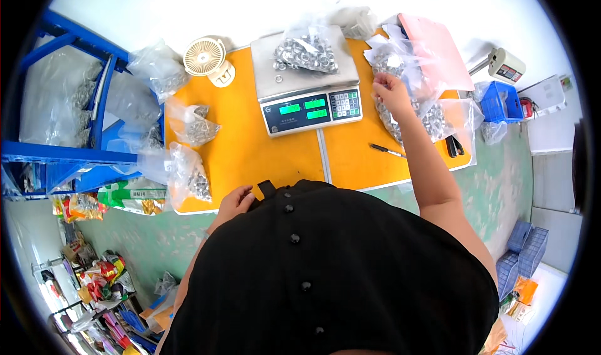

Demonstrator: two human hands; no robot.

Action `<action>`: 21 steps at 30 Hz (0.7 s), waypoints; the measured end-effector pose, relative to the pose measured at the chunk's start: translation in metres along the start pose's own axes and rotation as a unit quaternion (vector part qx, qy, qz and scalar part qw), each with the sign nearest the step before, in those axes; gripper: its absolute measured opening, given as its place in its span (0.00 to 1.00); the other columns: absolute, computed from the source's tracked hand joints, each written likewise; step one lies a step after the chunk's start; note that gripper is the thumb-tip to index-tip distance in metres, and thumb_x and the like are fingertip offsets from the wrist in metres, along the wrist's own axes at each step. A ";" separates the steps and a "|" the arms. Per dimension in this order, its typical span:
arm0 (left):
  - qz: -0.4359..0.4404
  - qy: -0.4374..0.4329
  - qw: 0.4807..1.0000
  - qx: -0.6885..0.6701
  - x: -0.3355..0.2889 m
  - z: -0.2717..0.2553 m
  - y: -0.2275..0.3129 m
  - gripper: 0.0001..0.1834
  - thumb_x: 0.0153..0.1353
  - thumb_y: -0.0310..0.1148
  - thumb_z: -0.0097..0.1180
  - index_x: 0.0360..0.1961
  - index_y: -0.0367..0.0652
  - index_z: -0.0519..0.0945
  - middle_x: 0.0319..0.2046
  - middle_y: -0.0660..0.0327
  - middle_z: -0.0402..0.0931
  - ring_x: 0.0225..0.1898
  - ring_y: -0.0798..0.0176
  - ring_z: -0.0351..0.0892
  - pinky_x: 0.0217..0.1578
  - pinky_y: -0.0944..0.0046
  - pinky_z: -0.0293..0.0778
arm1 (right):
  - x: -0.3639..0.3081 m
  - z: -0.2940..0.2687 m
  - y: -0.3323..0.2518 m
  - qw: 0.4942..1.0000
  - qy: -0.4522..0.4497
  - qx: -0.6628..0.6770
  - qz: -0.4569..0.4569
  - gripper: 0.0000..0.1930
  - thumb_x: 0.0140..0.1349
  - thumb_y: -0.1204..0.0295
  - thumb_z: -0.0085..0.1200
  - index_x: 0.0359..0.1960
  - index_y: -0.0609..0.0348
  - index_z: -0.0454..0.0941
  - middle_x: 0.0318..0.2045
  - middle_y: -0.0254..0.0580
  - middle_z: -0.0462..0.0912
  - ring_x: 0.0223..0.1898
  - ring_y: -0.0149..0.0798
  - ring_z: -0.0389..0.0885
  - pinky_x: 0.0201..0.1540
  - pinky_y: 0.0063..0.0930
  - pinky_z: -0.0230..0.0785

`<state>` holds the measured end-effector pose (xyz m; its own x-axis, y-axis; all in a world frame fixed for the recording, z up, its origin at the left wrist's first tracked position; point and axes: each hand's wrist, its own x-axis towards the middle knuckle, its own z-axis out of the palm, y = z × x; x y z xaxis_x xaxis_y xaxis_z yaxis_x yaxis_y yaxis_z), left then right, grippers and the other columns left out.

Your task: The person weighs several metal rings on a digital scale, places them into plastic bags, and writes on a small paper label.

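While the right hand reaches over the bagged metal rings, its fingertips drawn together, I cannot tell whether they pinch anything. At the near edge of the yellow table, I see the left hand loosely parted. Farther off, a clear bag of rings sits on the lit scale with loose rings beside it; I judge that batch unfinished. Filled bags lie leftward, perhaps done.

Right across the orange counter: scale, cream fan, black pen, clear bags of metal parts!
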<state>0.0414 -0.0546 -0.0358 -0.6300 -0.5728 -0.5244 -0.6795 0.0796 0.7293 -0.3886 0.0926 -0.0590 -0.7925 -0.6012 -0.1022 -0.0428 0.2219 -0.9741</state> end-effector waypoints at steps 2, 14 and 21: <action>-0.004 -0.004 1.000 -0.005 0.001 0.002 0.012 0.20 0.60 0.35 0.49 0.49 0.32 0.71 0.42 0.50 0.75 0.43 0.59 0.74 0.45 0.67 0.68 | -0.013 -0.003 0.014 0.999 0.001 0.031 0.018 0.16 0.54 0.73 0.53 0.44 0.68 0.72 0.29 0.35 0.75 0.25 0.26 0.72 0.27 0.18 0.65; 0.066 -0.029 0.993 0.094 0.027 0.002 0.036 0.19 0.59 0.36 0.50 0.48 0.33 0.71 0.39 0.51 0.75 0.40 0.58 0.75 0.43 0.66 0.70 | -0.085 -0.027 0.082 0.963 -0.089 -0.245 0.066 0.18 0.49 0.67 0.57 0.41 0.65 0.76 0.34 0.49 0.80 0.35 0.42 0.79 0.41 0.29 0.69; 0.210 0.019 0.966 0.151 0.114 -0.007 0.115 0.25 0.56 0.35 0.54 0.53 0.34 0.66 0.41 0.53 0.72 0.38 0.62 0.74 0.40 0.67 0.70 | -0.117 -0.038 0.098 0.862 -0.093 -0.498 0.010 0.15 0.47 0.75 0.52 0.40 0.60 0.71 0.41 0.50 0.72 0.43 0.52 0.73 0.43 0.40 0.69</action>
<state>-0.1059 -0.1165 -0.0087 -0.8634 -0.4678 -0.1889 -0.4494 0.5430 0.7093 -0.3234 0.2135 -0.1353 -0.6917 -0.6817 -0.2386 -0.6045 0.7272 -0.3253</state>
